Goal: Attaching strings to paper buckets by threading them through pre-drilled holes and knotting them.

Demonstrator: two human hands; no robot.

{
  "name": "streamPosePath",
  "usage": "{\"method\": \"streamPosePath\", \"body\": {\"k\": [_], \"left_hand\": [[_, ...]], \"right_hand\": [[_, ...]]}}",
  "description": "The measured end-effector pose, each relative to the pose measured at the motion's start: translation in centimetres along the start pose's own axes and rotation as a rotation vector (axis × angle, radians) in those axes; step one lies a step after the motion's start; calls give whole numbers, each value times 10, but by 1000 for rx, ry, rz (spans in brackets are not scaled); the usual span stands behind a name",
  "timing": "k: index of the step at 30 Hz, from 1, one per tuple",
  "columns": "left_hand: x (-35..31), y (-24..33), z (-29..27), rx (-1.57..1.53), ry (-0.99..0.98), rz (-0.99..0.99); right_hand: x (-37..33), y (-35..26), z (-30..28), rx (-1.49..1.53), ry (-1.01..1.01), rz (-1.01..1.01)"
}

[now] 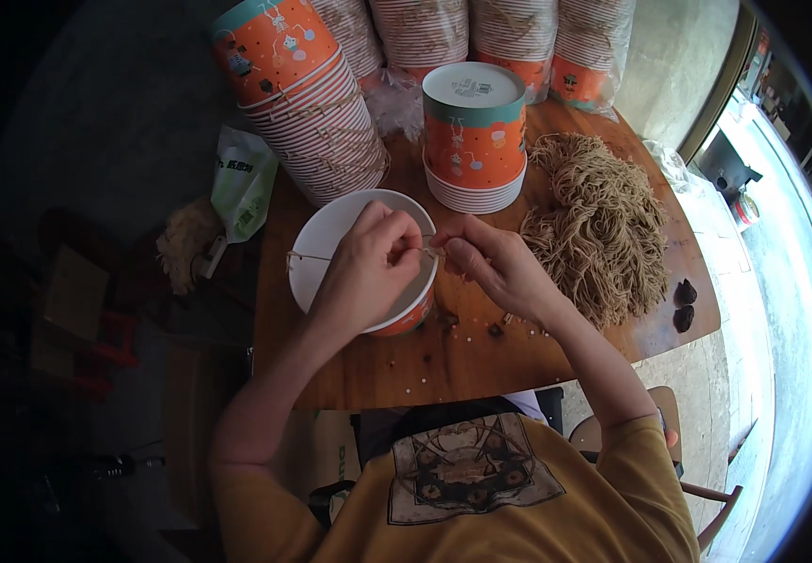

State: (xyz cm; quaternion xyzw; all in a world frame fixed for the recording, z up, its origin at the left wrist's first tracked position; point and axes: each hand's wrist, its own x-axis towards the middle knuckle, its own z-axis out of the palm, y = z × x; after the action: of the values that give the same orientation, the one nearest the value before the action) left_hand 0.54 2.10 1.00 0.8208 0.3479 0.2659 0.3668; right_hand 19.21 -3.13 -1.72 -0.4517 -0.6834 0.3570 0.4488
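Note:
An open paper bucket (319, 229), white inside with an orange outer wall, stands on the wooden table in front of me. A thin tan cord (312, 256) runs across its mouth from the left rim toward my hands. My left hand (370, 263) is over the bucket, thumb and fingers pinched on the cord. At the right rim my right hand (492, 266) also pinches the cord, close to the left fingertips. The cord's end and any knot are too small to make out. To the right lies a big heap of tan cords (603, 230).
Behind the bucket, a short stack of upside-down orange buckets (473, 141) stands on the table (359, 380). A tall stack of buckets (307, 117) leans at the left. Several plastic-wrapped stacks (422, 33) line the back. Two dark lumps (683, 306) lie near the right edge.

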Motion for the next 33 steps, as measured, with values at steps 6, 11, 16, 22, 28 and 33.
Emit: {"method": "streamPosePath", "body": {"k": [6, 11, 16, 22, 28, 33], "left_hand": [[-3, 6, 12, 270, 168, 264], [0, -3, 10, -129, 31, 32], [-1, 0, -2, -515, -146, -260], [5, -1, -4, -544, -262, -342], [9, -7, -1, -635, -325, -371], [9, -8, 4, -651, -296, -360]], "right_hand": [[0, -4, 2, -95, 43, -20], [2, 2, 5, 4, 98, 30], [0, 2, 4, 283, 69, 197], [0, 5, 4, 296, 59, 170], [0, 12, 7, 220, 100, 79], [-1, 15, 9, 149, 155, 25]]}}
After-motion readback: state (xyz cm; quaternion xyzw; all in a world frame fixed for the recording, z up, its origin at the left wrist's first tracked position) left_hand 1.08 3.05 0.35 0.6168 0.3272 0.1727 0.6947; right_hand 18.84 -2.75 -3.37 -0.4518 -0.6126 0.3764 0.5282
